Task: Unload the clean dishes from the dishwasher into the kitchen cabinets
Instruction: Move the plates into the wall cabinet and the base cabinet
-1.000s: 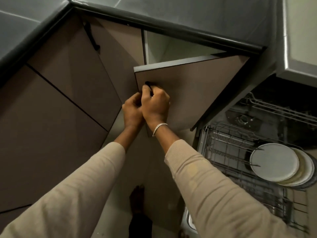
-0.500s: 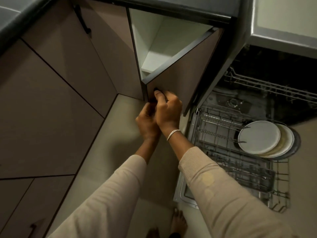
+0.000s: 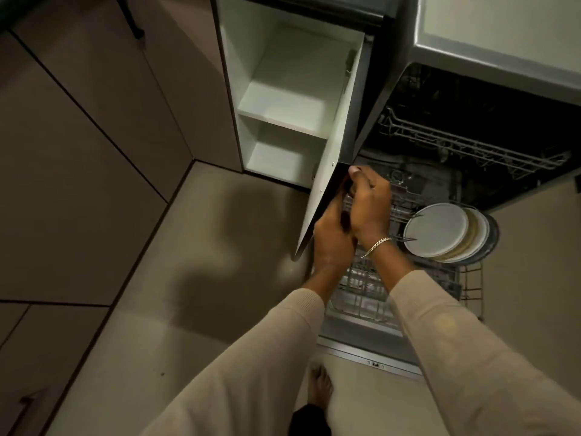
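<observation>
Though dishwasher marking (image 3: 374,363) unreadable, left hand (image 3: 333,243) and right hand (image 3: 369,206) tight on cabinet door (image 3: 327,190).

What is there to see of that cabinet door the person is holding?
The door is a flat panel, pale inside with a dark edge and small screws; its outer face is turned away. Hinged on the right of the cabinet, it stands wide open over the dishwasher rack. The left hand and right hand grip its free edge, where a dark handle barely shows.

Rack (image 3: 364,287): plates (image 3: 435,229) stand on edge, side by side.
Shelf (image 3: 283,111): white, inside cabinet (image 3: 232,73).
Floor (image 3: 204,247): bare foot (image 3: 320,385) beside dishwasher door (image 3: 361,350).
</observation>
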